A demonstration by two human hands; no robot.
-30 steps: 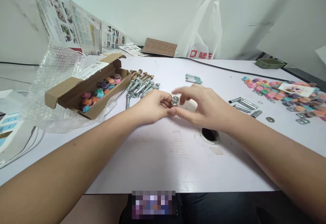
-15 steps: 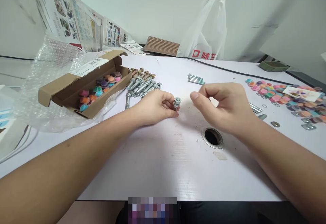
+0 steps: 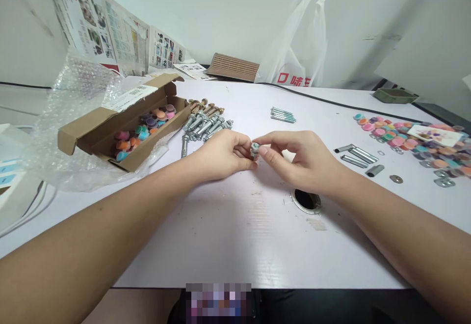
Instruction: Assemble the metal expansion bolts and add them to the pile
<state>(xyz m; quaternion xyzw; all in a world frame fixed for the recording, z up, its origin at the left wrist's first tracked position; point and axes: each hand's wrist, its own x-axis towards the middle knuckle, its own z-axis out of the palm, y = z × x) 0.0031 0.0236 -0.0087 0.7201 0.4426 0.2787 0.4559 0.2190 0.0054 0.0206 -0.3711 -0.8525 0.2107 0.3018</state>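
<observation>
Upright in the fingers of my left hand point(image 3: 222, 154) is a silver expansion bolt point(image 3: 254, 148); its lower part is hidden by that hand. My right hand point(image 3: 303, 159) closes its thumb and index finger around the nut at the bolt's top. Behind my left hand lies a pile of silver expansion bolts point(image 3: 206, 125), with brass-coloured bolts point(image 3: 211, 108) at its back. To the right of my right hand are several loose metal sleeves point(image 3: 362, 155) and a round washer point(image 3: 396, 178).
An open cardboard box point(image 3: 88, 130) with coloured caps rests on bubble wrap point(image 3: 55, 118) at left. Thin bolts point(image 3: 282, 115) lie farther back. Coloured caps point(image 3: 399, 141) spread across the right. A round hole point(image 3: 307, 200) sits in the white table point(image 3: 228, 245). A black cable point(image 3: 331, 99) crosses behind.
My right hand has moved left and down to the bolt and now pinches its top. The left hand stays in place with the bolt. The metal sleeves at right have come into fuller view.
</observation>
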